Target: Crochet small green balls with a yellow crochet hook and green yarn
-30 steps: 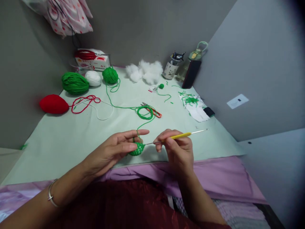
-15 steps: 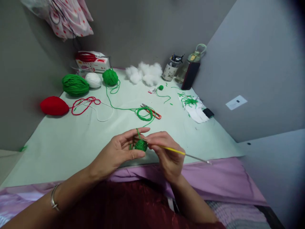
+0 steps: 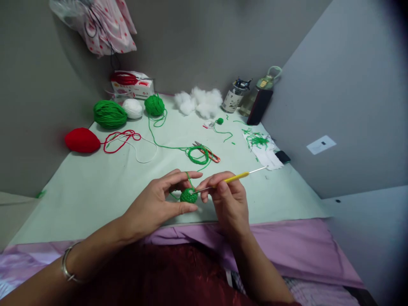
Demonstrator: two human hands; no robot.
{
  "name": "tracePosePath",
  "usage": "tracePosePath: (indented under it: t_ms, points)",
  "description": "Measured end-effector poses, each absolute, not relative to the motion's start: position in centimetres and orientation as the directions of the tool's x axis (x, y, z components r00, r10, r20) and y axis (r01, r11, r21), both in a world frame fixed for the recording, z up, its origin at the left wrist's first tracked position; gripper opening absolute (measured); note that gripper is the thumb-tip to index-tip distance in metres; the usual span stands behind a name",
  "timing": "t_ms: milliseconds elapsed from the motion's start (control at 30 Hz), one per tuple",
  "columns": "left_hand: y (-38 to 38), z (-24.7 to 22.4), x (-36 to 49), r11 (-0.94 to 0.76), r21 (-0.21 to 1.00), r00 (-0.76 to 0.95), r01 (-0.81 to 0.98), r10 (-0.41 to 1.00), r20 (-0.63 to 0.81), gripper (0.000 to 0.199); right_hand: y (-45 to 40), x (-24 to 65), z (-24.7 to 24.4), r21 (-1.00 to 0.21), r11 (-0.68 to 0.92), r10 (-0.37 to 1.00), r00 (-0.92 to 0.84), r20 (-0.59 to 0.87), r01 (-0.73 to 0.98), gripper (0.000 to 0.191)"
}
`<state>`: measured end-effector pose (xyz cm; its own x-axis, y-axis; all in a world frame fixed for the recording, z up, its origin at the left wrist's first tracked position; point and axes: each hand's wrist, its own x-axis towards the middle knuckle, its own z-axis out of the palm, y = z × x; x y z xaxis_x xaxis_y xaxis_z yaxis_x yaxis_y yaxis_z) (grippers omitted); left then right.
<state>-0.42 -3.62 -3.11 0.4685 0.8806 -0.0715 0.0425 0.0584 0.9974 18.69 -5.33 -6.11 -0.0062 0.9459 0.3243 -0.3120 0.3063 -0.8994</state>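
A small green crocheted piece (image 3: 188,195) sits between the thumb and fingers of my left hand (image 3: 159,199), and a strand of green yarn runs over the raised index finger. In my right hand (image 3: 230,197) is a crochet hook with a yellow handle (image 3: 236,177); its metal tip touches the top of the piece, and its other end points up to the right. Just beyond my hands lies a loose coil of green yarn (image 3: 198,155), partly over orange-handled snips (image 3: 213,156). The strand leads back to a green yarn ball (image 3: 154,105).
Red yarn (image 3: 82,140), a larger green skein (image 3: 110,114) and white yarn (image 3: 132,109) stand at the left. White stuffing (image 3: 200,102), a pen holder (image 3: 233,98), a bottle (image 3: 250,100) and a phone (image 3: 260,106) are at the back. Yarn scraps (image 3: 257,141) lie on white paper (image 3: 269,158).
The hook has tilted, its outer end now pointing up to the right instead of down. My right hand has rolled with it. The whole view has shifted slightly.
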Motion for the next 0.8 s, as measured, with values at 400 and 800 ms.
tracePosePath:
  t_ms: [400, 800]
  points:
    - [-3.7, -2.9, -0.6, -0.038, 0.99, 0.416, 0.137, 0.909, -0.023, 0.051, -6.0, 20.2, -4.2, -0.758, 0.621, 0.781, -0.245, 0.575, 0.199, 0.018]
    - [-6.6, -3.6, 0.8, 0.349, 0.86, 0.36, -0.372, 0.908, -0.213, 0.046, -8.9, 20.7, -5.5, -0.216, 0.763, 0.525, -0.39, 0.757, 0.609, 0.058]
